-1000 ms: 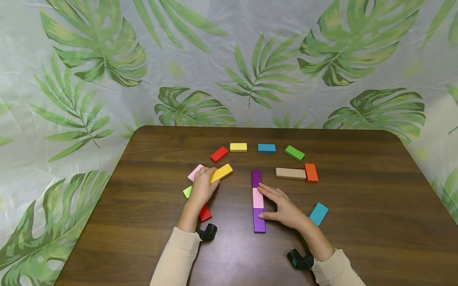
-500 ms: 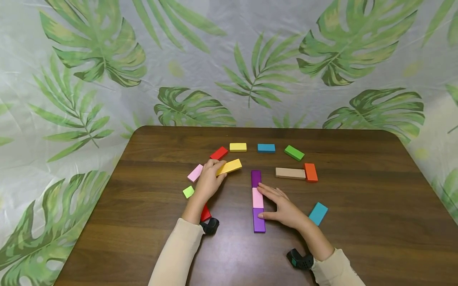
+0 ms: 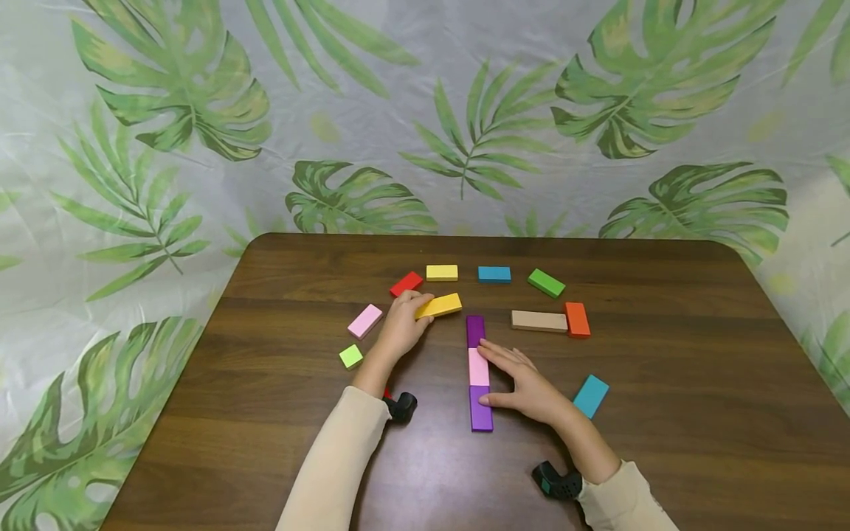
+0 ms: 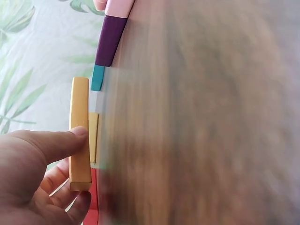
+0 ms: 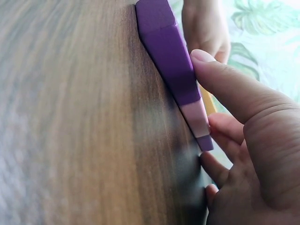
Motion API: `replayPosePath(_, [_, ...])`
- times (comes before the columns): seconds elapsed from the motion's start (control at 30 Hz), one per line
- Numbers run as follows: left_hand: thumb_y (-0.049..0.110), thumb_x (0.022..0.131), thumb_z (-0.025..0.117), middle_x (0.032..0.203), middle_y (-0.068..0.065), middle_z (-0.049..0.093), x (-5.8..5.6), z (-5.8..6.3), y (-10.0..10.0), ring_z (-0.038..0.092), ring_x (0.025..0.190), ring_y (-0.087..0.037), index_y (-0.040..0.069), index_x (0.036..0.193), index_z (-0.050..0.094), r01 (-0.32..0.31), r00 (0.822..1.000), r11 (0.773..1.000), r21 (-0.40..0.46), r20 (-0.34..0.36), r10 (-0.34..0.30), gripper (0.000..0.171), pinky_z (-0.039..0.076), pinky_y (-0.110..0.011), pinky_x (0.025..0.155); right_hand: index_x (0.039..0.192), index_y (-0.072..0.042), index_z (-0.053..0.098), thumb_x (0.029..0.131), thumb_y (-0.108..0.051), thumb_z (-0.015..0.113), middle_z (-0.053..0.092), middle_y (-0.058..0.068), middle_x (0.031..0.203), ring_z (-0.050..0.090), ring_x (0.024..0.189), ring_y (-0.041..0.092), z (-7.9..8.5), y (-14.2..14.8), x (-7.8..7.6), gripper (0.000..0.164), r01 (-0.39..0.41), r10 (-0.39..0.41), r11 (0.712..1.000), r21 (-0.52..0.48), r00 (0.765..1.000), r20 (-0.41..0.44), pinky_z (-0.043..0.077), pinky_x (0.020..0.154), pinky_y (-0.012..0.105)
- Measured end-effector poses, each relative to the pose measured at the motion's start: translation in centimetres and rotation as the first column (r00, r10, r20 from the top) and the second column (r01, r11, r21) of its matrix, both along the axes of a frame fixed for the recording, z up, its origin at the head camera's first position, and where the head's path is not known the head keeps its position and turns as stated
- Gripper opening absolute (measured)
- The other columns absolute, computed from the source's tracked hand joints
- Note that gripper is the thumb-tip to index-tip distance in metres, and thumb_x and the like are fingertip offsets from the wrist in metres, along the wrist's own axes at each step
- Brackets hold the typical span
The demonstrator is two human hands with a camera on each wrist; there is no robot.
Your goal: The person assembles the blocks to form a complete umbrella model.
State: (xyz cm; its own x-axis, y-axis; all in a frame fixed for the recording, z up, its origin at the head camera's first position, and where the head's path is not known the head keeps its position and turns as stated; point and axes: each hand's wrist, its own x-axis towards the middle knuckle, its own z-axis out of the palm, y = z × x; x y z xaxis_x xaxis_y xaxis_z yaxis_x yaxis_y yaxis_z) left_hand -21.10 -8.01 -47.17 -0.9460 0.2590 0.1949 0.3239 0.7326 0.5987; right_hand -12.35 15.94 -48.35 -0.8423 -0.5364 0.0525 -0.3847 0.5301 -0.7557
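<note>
My left hand (image 3: 402, 326) pinches a yellow-orange wooden block (image 3: 441, 305) between thumb and fingers; the left wrist view shows this block (image 4: 79, 110) held up off the tabletop. To the right, a dark purple block (image 3: 475, 330), a pink block (image 3: 478, 372) and a lighter purple block (image 3: 481, 419) lie end to end in a straight row. My right hand (image 3: 534, 391) rests on that row, fingers spread, the thumb on the lighter purple block and a fingertip on the pink one. The held block is just up and left of the row's far end.
An arc of loose blocks surrounds the row: lime (image 3: 350, 357), pale pink (image 3: 364, 321), red (image 3: 406, 283), yellow (image 3: 442, 273), blue (image 3: 494, 275), green (image 3: 547, 284), orange (image 3: 577, 320) and teal (image 3: 590, 396). A beige block (image 3: 538, 321) touches the orange one. The left wrist mostly covers another red block.
My left hand has carried the yellow-orange block rightward and slightly away from me, toward the row's far end, uncovering the pale pink and lime blocks. My right hand has stayed in place.
</note>
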Motion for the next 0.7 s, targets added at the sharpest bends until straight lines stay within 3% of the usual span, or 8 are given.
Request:
replayPosePath(0.3, [0.007,0.079,0.067,0.110,-0.012,0.055,-0.57,-0.56,0.49,0.049,0.103,-0.028,0.003,0.116,0.060,0.029,0.999,0.999,0.015,0.025,-0.030,0.037,0.036,-0.035,0.092,0.138,-0.010,0.037,0.075,-0.040,0.070,0.027,0.001,0.144,0.021,0.131,0.023,-0.10,0.10,0.10,0.076,0.000,0.000,1.000,-0.003,1.000,-0.007,0.004,0.105,0.048])
replayPosePath(0.7, [0.005,0.078,0.069,0.111,-0.010,0.055,-0.59,-0.87,0.34,0.048,0.107,-0.024,0.003,0.112,0.060,-0.013,0.998,0.996,0.090,0.062,0.007,0.035,0.035,-0.034,0.094,0.137,-0.009,0.037,0.076,-0.037,0.070,0.027,0.001,0.144,0.021,0.131,0.023,-0.04,0.08,0.17,0.076,0.002,-0.002,1.000,-0.006,1.000,-0.008,0.004,0.105,0.048])
